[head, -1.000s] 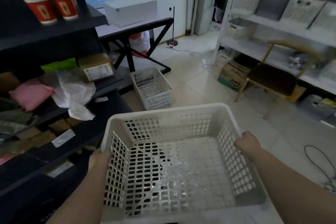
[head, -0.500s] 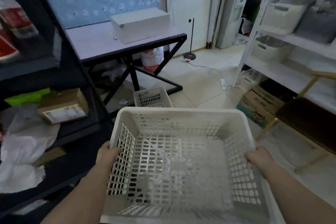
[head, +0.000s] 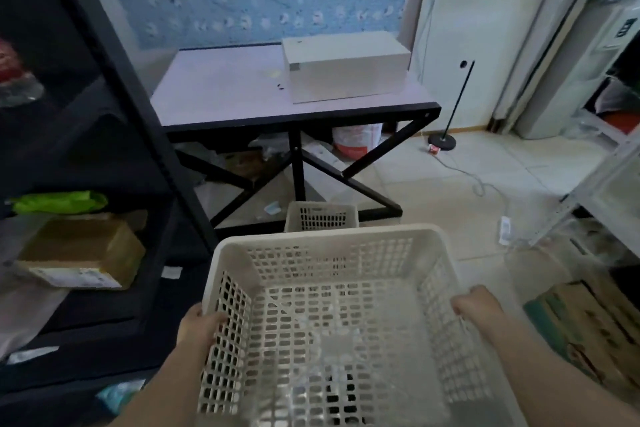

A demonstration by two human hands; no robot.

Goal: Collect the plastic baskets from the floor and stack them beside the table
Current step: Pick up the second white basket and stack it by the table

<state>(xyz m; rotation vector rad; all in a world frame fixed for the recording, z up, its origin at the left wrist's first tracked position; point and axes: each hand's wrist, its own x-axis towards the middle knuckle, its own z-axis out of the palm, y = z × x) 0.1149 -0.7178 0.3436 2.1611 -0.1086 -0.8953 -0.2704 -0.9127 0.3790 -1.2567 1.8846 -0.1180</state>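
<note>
I carry a white perforated plastic basket (head: 332, 319) in front of me, held level above the floor. My left hand (head: 201, 326) grips its left rim and my right hand (head: 478, 305) grips its right rim. A second white basket (head: 322, 217) stands on the floor just beyond it, in front of the table (head: 221, 94), with only its far end showing above the carried basket's rim. The table has a pale top and black crossed legs.
A white box (head: 346, 69) sits on the table. A black shelving unit (head: 104, 135) with a cardboard parcel (head: 83, 253) stands at my left. White shelves (head: 609, 191) and a carton (head: 588, 329) are at right. A floor stand (head: 446, 135) and cables lie beyond.
I have walked towards the table with the basket in both hands. The table and the floor basket are now closer and more central, and the floor basket is mostly hidden behind the carried one.
</note>
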